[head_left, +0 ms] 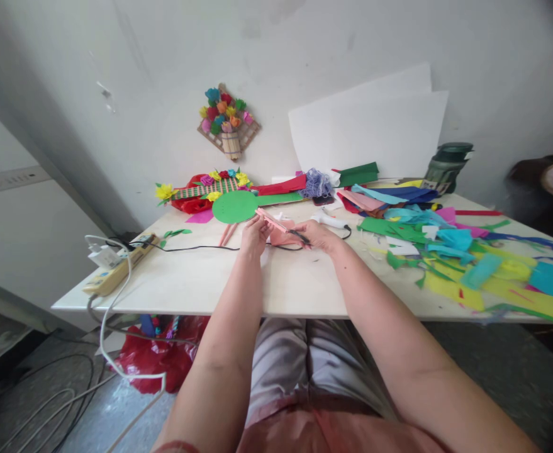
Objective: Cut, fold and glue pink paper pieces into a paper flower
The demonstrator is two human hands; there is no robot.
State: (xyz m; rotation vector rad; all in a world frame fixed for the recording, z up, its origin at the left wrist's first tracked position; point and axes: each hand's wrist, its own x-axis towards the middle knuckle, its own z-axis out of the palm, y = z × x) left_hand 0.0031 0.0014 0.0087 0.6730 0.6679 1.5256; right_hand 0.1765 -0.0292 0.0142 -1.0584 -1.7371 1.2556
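Note:
My left hand (256,235) grips one end of a narrow folded strip of pink paper (272,221), held slantwise above the table. At its other end, my right hand (318,234) is closed on dark-handled scissors (299,238), whose blades I cannot make out clearly. Beneath and between the hands lies more pink paper (283,236). Just behind my right hand rests a white glue gun (330,220) with a black cord. A green paper disc (235,207) is beyond my left hand, with thin pink strips (229,234) in front of it.
Coloured paper scraps (465,251) cover the table's right side. A power strip (120,264) with plugged-in cables sits at the left edge, and a black cord crosses the table. Flower-decorated work (205,190), purple yarn (318,184) and a dark green bottle (448,167) stand along the back.

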